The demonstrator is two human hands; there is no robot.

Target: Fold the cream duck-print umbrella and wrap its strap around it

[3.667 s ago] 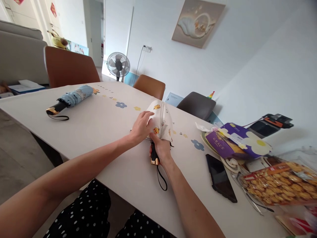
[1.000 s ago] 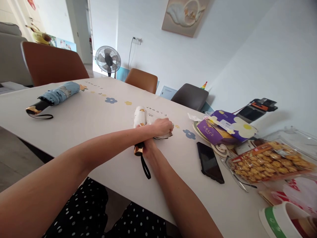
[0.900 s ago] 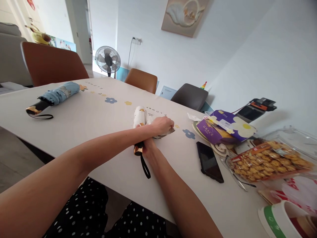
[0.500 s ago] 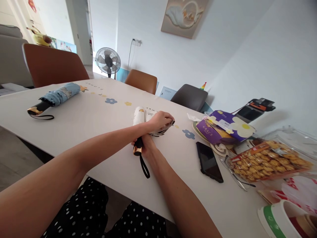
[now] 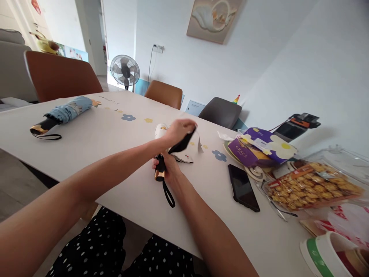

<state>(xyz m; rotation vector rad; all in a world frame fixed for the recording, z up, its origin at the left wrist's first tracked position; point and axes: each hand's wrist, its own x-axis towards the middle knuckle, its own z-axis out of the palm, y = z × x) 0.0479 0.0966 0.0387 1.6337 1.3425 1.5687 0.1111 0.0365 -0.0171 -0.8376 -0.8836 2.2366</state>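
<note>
A folding umbrella with a white printed canopy (image 5: 160,131) lies on the table before me, its black handle (image 5: 160,168) and gold end cap towards me. My right hand (image 5: 170,166) is wrapped around it where handle meets canopy. Crossing over my right wrist, my left hand (image 5: 182,130) pinches the edge of a canopy panel and holds it raised, so its black underside (image 5: 182,143) shows. Another loose panel lies below, to the right of the handle. A black wrist strap (image 5: 168,194) trails from the handle onto the table. My left fingertips are partly blurred.
A blue folded umbrella (image 5: 70,110) lies at the table's left. On the right are a black phone (image 5: 243,187), eyeglasses (image 5: 273,204), a purple box (image 5: 250,153), a pack of cookies (image 5: 311,187) and a white-green roll (image 5: 316,252). Chairs and a fan (image 5: 125,71) stand beyond.
My left hand has lifted a canopy panel off the table and turned up its black underside. My right hand keeps its grip near the handle.
</note>
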